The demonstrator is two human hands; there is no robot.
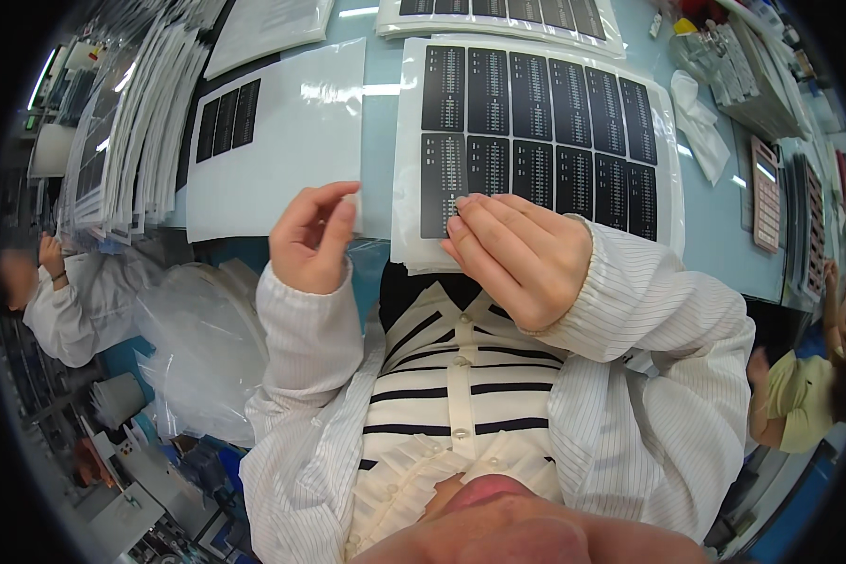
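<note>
A clear-backed sheet (672,150) carrying two rows of black rectangular labels lies on the light blue table, straight ahead of me. My right hand (522,254) rests on its near left corner, fingertips curled on the lowest left label (442,183). My left hand (315,235) hovers just left of that sheet, thumb and forefinger pinched on a small white piece (352,205) at the edge of a second white sheet (282,141), which bears three black labels (227,117) at its far left. Both sleeves are white with thin stripes.
A fanned stack of sheets (136,122) lies at the left; more label sheets (508,19) lie at the far edge. A pink calculator (766,193) and white cloth (700,127) sit right. Clear plastic bags (202,338) lie lower left. Other people sit at the left (75,301) and right (799,395).
</note>
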